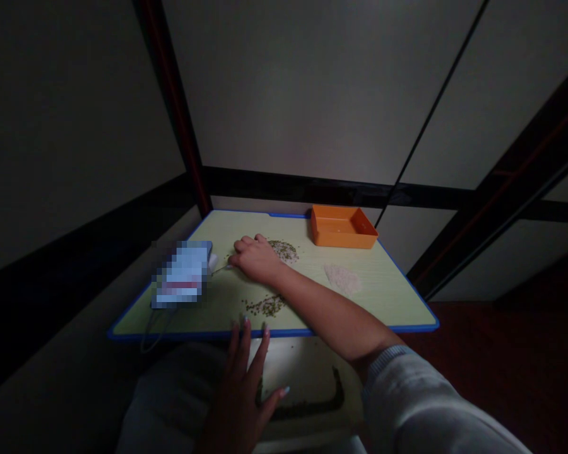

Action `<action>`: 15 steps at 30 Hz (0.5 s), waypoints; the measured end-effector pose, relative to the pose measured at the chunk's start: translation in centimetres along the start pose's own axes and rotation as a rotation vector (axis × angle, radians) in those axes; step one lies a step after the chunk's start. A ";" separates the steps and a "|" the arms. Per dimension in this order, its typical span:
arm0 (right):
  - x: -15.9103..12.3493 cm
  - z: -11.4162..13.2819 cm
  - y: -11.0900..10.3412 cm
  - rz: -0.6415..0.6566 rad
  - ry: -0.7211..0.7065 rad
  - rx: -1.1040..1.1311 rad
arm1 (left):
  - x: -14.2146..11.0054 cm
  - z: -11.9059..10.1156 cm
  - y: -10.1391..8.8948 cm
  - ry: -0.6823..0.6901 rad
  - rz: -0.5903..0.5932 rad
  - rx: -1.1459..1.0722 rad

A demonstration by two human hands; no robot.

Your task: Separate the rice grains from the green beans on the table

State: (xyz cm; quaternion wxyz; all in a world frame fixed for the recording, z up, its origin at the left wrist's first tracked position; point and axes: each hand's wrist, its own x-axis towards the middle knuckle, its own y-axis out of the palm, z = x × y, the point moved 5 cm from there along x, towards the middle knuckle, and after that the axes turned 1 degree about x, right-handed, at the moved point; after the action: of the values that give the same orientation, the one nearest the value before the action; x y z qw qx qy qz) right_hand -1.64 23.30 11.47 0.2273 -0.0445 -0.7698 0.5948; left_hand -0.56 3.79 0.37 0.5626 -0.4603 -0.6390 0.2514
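- Crossing the tabletop from four o'clock, the right forearm ends in the right hand, just toward nine o'clock from the middle.
- The right hand's fingers are bent inward; a thin strip shows at their tips, pointing to nine o'clock, but I cannot tell whether they grip it.
- The left hand is at half past six, by the near edge, its fingers spread wide and gripping nothing visible; whether it touches the edge I cannot tell.
- A far seed pile, dark with pale bits, lies near twelve o'clock, just beside the right hand and partly hidden by it.
- A near seed pile, mostly dark, lies scattered at half past six, between the left hand's fingertips and the right forearm.
- A pale pile of fine grains sits apart at three o'clock.
- An orange box stands open-topped at two o'clock.
- A pixelated flat object is at nine o'clock.
- Below the near edge, toward five o'clock, a white basin contains a dark band of grains.
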 end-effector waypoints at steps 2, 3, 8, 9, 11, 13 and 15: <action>0.0 0.1 -0.1 -0.006 -0.017 -0.008 | -0.1 0.1 0.1 -0.004 0.001 -0.007; 0.0 0.2 -0.2 -0.010 -0.024 -0.013 | -0.1 0.1 0.1 -0.007 0.001 -0.007; 0.1 0.2 0.1 0.002 -0.022 -0.012 | 0.0 0.0 0.0 0.005 -0.002 0.004; 0.2 0.2 0.2 0.011 -0.016 -0.008 | 0.0 0.0 -0.1 0.010 -0.004 0.006; 0.2 0.0 0.4 0.026 -0.009 0.000 | 0.0 -0.1 -0.2 0.013 -0.009 0.006; 0.1 -0.1 0.5 0.028 -0.012 0.004 | 0.0 -0.1 -0.2 0.013 -0.017 0.011; 0.0 -0.3 0.4 0.017 -0.014 0.006 | 0.0 -0.1 -0.2 0.013 -0.021 0.022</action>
State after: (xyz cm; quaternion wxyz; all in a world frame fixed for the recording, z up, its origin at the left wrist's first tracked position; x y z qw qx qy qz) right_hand -1.59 23.65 11.15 0.2172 -0.0464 -0.7693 0.5991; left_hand -0.53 3.70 0.60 0.5743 -0.4490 -0.6374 0.2496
